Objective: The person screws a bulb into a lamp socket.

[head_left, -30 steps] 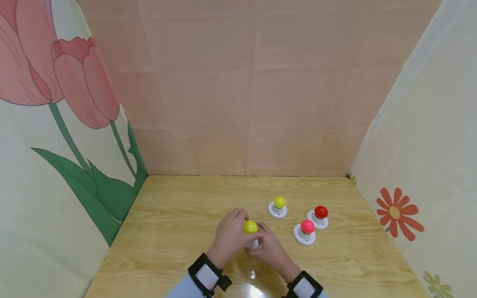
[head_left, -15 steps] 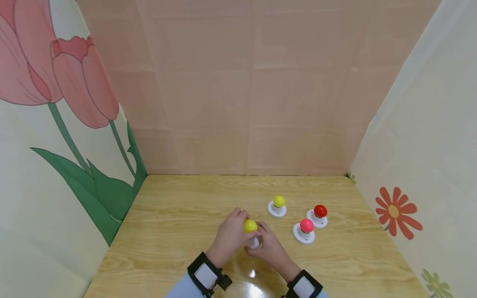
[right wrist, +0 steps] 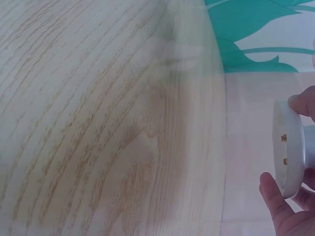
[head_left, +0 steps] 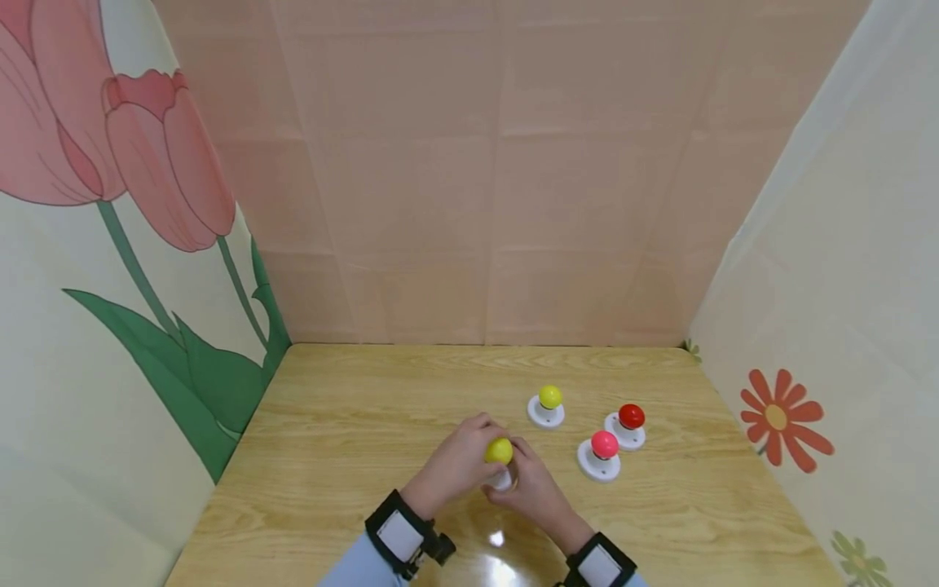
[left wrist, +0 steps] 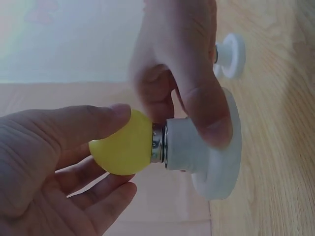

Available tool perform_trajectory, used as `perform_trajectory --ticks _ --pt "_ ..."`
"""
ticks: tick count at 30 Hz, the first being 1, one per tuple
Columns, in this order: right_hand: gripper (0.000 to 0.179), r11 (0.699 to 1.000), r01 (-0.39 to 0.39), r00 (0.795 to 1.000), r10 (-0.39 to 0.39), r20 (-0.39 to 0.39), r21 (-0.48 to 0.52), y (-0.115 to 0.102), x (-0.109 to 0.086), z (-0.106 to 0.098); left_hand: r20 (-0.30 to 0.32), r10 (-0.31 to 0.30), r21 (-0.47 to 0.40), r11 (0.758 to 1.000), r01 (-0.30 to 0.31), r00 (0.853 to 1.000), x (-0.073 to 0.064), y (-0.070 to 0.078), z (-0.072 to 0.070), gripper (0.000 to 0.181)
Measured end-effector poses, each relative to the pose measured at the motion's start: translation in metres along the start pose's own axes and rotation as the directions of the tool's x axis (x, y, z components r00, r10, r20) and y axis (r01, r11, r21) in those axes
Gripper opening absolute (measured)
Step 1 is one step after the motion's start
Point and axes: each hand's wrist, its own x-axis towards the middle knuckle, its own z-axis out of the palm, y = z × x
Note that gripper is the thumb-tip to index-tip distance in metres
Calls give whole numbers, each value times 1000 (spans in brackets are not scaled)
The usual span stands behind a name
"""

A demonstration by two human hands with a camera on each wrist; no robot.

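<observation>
My left hand (head_left: pixel 460 458) pinches a yellow light bulb (left wrist: pixel 123 150) between thumb and fingers. The bulb's metal screw thread (left wrist: pixel 157 142) shows partly, at the mouth of a white lamp socket (left wrist: pixel 216 172). My right hand (head_left: pixel 541 496) holds that socket by its round base. In the left wrist view the right thumb lies across the base. Seen by the right wrist camera, the underside of the base (right wrist: pixel 288 174) has two brass-coloured metal parts and is held off the table.
On the wooden table (head_left: pixel 352 408) to the right stand three white sockets with bulbs: a yellow bulb (head_left: pixel 550 397), a red bulb (head_left: pixel 632 416) and a pink bulb (head_left: pixel 605 444). A plain backdrop (head_left: pixel 484 179) rises at the far edge, with flower-printed sheets at both sides.
My left hand has turned a little and shifted slightly right, with the yellow bulb leaning slightly right too. My right hand stays almost still on the socket.
</observation>
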Motion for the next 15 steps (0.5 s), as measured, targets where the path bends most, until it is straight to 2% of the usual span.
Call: perform_trajectory --ticks 5,9,12,15 --pt "65 999 40 999 -40 -24 -5 3 0 2 39 -7 -43 999 9 999 0 -1 -3 52" --pt "64 999 52 998 -52 -23 -6 4 0 2 29 -44 -107 993 47 999 -1 0 -5 67" --pt "64 1000 18 1000 -18 -1 3 2 0 1 -50 -88 -69 994 84 995 -2 1 -4 73" --pt "68 999 -28 999 28 20 18 0 0 -1 -161 -137 32 989 144 977 -2 3 -1 74"
